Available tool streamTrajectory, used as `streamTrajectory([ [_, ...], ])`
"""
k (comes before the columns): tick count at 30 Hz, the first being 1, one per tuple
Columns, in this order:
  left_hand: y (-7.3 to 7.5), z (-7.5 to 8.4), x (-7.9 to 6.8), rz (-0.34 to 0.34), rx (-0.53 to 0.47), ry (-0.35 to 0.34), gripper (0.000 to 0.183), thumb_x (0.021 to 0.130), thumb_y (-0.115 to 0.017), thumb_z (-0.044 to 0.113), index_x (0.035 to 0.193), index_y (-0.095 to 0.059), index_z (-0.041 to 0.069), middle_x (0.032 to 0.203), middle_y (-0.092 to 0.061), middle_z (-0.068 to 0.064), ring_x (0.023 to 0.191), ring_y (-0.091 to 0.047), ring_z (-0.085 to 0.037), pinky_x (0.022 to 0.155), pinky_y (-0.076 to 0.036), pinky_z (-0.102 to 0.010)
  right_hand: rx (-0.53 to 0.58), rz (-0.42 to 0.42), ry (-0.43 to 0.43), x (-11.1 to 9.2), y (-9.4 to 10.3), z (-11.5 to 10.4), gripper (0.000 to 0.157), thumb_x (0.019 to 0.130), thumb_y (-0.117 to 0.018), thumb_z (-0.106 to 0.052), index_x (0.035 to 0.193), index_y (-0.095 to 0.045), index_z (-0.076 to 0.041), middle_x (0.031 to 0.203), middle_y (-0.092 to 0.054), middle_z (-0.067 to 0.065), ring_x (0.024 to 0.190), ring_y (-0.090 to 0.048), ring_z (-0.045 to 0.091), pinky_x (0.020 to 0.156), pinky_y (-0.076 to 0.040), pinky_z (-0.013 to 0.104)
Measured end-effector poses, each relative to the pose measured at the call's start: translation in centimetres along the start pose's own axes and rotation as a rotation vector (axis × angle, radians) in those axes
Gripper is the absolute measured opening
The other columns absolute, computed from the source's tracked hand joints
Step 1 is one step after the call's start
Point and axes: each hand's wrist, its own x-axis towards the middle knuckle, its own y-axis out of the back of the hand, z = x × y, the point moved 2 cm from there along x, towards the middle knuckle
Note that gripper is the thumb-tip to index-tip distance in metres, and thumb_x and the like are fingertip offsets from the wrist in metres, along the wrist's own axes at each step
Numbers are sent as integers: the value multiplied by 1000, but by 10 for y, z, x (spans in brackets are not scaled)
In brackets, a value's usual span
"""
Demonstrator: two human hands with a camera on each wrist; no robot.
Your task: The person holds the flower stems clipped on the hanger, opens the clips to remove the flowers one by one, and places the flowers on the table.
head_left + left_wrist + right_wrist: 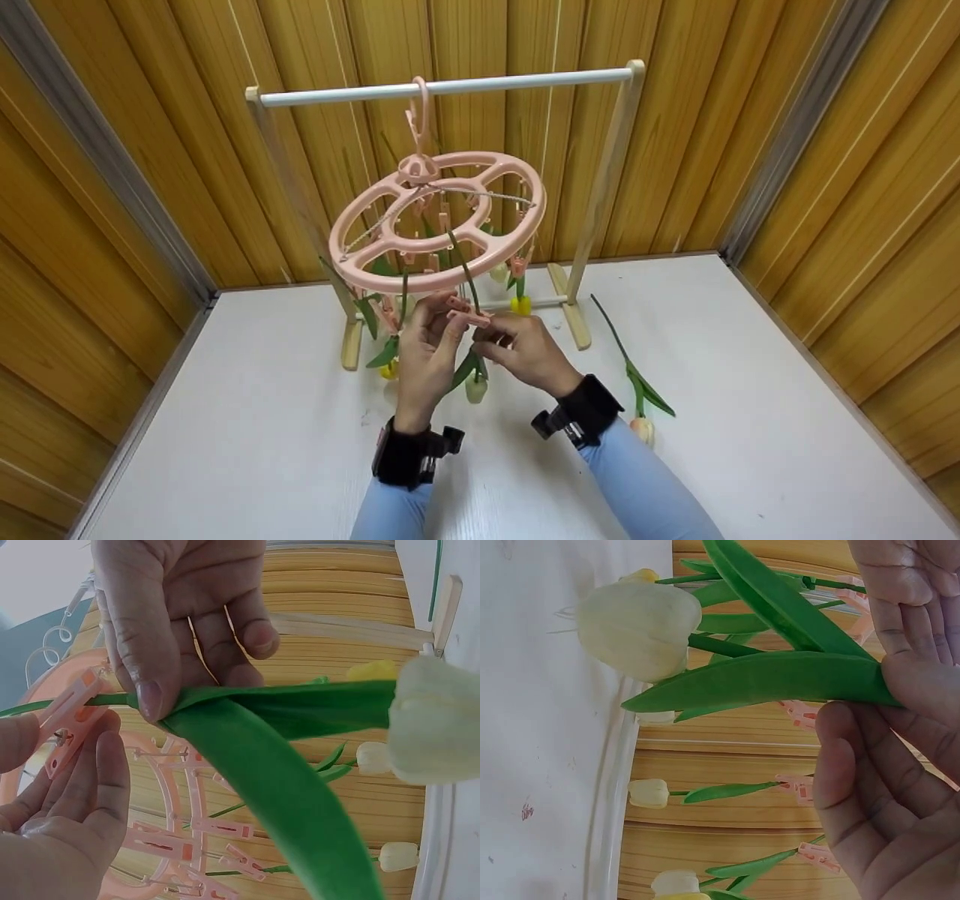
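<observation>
My left hand (424,371) grips a pink clothespin (69,720) below the front rim of a round pink clip hanger (405,283). Just right of it, my right hand (534,356) pinches the stem of an artificial white tulip (476,389) where its green leaves (277,787) begin. The bloom hangs downward, and in the left wrist view its stem crosses the clothespin. Whether the clothespin bites on the stem I cannot tell. Other white tulips (649,793) and a yellow tulip (520,305) hang upside down from clips around the hanger.
The hanger hooks over the white rod (525,81) of a wooden-legged rack (604,180). A peach-coloured tulip (642,430) lies on the white table (247,420) right of the rack. Wood-patterned walls (847,247) enclose the back and sides.
</observation>
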Motion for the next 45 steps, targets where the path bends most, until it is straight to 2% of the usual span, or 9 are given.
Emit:
streamTrajectory([
  [5,1,2,1,4,12,-7,29,98,-62,-6,126,-55,-12,116,-63,-25,106,-69,-17,97,-54,-29,-2,3,0,3,0,-1,5,90,-78,-4,93,-76,-1,85,-73,10,71,-64,14,63,-52,24],
  [18,0,6,0,27,33,-6,28,96,-67,-3,122,-59,-9,114,-66,-23,106,-71,-24,94,-56,-30,-14,23,7,5,1,-3,13,88,-81,-6,100,-78,-2,88,-74,10,67,-63,18,60,-50,22],
  [25,-1,4,0,38,31,-17,28,96,-67,-4,123,-58,-11,114,-65,-24,104,-72,-21,92,-56,-28,-13,38,19,5,2,-2,15,88,-81,-6,102,-79,-3,88,-75,9,68,-62,13,61,-51,23],
  [31,-3,2,-1,19,-3,-24,30,98,-64,-5,124,-55,-15,114,-64,-27,105,-71,-20,93,-56,-27,0,53,27,2,3,0,11,88,-80,-5,99,-79,-2,85,-76,9,68,-62,12,62,-50,23],
  [38,-3,1,-2,-3,-39,-12,36,99,-63,-5,133,-54,-11,115,-63,-27,104,-71,-17,95,-56,-28,6,47,31,2,3,1,11,89,-80,-5,98,-78,0,84,-76,9,68,-62,12,62,-51,22],
  [45,-2,1,-1,-7,-46,-64,34,98,-63,-6,130,-55,-12,114,-62,-29,104,-71,-18,95,-55,-27,25,65,42,3,3,0,12,87,-80,-3,99,-79,-1,85,-76,10,67,-61,10,61,-50,22],
])
